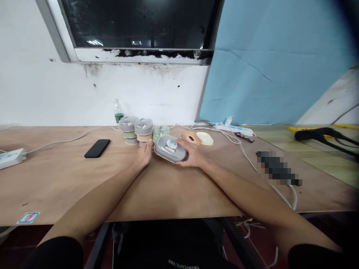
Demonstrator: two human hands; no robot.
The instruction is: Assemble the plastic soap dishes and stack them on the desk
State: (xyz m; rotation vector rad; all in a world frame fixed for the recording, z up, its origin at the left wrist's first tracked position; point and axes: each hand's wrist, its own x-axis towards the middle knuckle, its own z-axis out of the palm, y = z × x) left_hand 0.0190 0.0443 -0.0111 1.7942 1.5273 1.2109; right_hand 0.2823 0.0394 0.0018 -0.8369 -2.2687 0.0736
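A grey rounded plastic box (170, 149) with a clear cover, a slot and a round sticker is tilted above the table. My right hand (192, 154) grips it at its right end, thumb and fingers round the edge. Just left of the box, my left hand (144, 153) is stretched out with its fingers extended, close beside the stacked boxes; whether it touches them or the held box I cannot tell. Two stacks of similar boxes, a left stack (128, 125) and a right stack (143, 127), stand behind it. A green box (160, 130) is partly hidden behind the grey one.
An orange slotted piece (192, 137) and a cream shallow tray (204, 138) lie right of the boxes. A black phone (97, 148) lies left. Behind stand a bottle (118, 112) and a power strip (235, 129) with white cables. A blurred dark object (277, 168) lies right.
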